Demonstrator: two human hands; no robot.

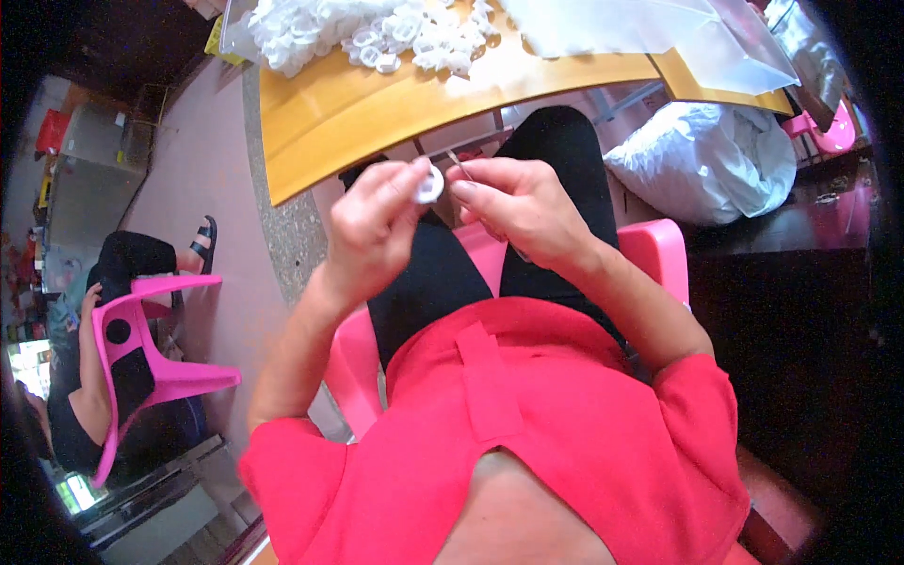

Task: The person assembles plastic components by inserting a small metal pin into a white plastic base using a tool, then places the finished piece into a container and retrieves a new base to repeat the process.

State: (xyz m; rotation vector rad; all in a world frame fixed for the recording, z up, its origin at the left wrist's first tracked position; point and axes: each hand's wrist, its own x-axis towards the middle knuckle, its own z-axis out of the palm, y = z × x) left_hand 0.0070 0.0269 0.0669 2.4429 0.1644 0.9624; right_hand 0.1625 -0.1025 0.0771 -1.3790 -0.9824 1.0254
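Note:
My left hand (372, 221) pinches a small white round plastic cap (430, 185) between thumb and fingers, held above my lap. My right hand (513, 202) is closed on a thin metal tool (459, 165) whose tip sits right beside the cap. Both hands meet just below the front edge of an orange table (330, 132). A heap of several similar white caps (377, 33) lies on the table top, beyond the hands.
Clear plastic bags (659, 38) lie at the table's far right. A white sack (716, 160) rests on the floor to the right. I sit on a pink plastic chair (659, 250). Another person sits on a second pink chair (141, 367) at the left.

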